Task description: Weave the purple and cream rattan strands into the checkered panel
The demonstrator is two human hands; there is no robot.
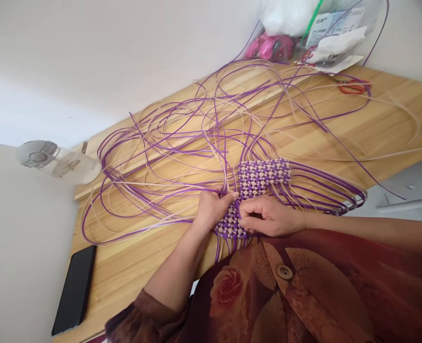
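One wooden tabletop, strewn with purple and beige strands. Back: clear bag, pink items inside. Woven piece directly under both hands, both touching; long axis slants away rightward. Lidded bottle far left, contents unclear. Left hand: grip pinching strands at weave's left edge. Right hand: grip curled on weave, catch hidden, can't tell.

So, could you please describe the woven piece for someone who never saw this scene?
On the wooden table, find the left hand and right hand close together on the person's side. The woven piece lies partly beneath them. Unlike the thin strands spreading around it, it is a compact patch of purple and beige checks.
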